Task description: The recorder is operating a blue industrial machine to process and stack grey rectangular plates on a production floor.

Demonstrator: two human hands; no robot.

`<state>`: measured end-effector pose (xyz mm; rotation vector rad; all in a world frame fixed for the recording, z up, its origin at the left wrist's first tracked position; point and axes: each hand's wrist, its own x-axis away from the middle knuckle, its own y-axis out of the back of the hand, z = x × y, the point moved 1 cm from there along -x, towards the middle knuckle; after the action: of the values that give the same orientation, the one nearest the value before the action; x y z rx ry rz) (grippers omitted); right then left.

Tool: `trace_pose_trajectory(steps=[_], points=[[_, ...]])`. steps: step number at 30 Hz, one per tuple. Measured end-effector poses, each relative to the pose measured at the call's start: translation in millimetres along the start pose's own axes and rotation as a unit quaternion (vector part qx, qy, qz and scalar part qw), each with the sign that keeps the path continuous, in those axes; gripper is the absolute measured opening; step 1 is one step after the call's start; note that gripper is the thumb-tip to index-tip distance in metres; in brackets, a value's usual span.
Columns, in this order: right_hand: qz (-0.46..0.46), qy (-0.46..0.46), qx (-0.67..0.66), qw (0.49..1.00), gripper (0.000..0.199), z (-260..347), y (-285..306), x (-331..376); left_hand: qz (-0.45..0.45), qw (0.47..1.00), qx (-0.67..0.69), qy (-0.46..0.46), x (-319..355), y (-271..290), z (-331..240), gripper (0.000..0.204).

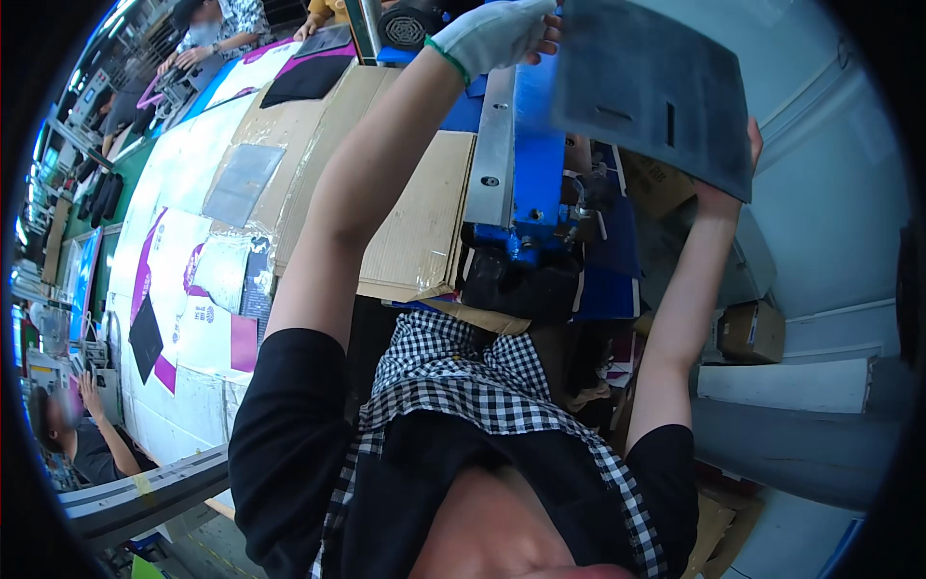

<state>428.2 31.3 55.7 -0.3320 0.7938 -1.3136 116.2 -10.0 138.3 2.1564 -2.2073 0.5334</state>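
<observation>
A stiff dark grey sheet [641, 77] with two narrow slots is raised at the upper right, tilted over a blue machine [538, 154]. My right hand [725, 196] grips its lower right edge, and the sheet hides part of the fingers. At the sheet's left edge is my left hand [494, 41], in a white glove with a green cuff and bare fingertips. Its fingers are curled. Whether they pinch the sheet or something else cannot be made out. Below the left hand runs the machine's long metal bar [492, 145].
Cardboard [415, 222] covers the bench left of the machine. Farther left lie a clear grey sheet [243, 183], printed panels [207, 289] and a black piece [146, 340]. Co-workers sit at the far left [227, 29] and lower left [92, 425]. A cardboard box [752, 331] stands at right.
</observation>
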Motion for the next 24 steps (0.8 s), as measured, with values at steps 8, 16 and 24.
trace_pose_trajectory(steps=[8,16,24], points=[[-0.127,-0.108,0.007,0.986,0.044,-46.7,25.9,20.1,0.06,0.995,0.023,-0.082,-42.8,115.2,72.1,0.046],[-0.028,-0.181,-0.003,0.983,0.059,-136.6,43.7,19.6,0.016,0.989,0.133,-0.06,-35.4,134.6,101.2,0.045],[0.026,-0.32,-0.026,0.947,0.085,-134.8,-4.3,37.7,-0.137,0.988,-0.068,-0.007,-23.5,129.2,129.3,0.055]])
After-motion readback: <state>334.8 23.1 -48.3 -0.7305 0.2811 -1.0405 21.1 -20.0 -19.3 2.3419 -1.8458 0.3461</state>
